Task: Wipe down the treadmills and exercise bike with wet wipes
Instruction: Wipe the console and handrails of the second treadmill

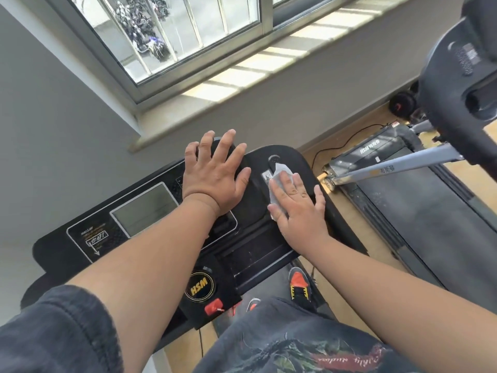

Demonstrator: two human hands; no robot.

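At the frame's centre, a person's right hand pressed a white wet wipe flat, fingers straight, on the black treadmill console; the left hand rested beside it, fingers spread wide

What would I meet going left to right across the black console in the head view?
Grey display screen → left hand, flat on the console → white wet wipe under the right hand → second treadmill's belt beyond the console's edge.
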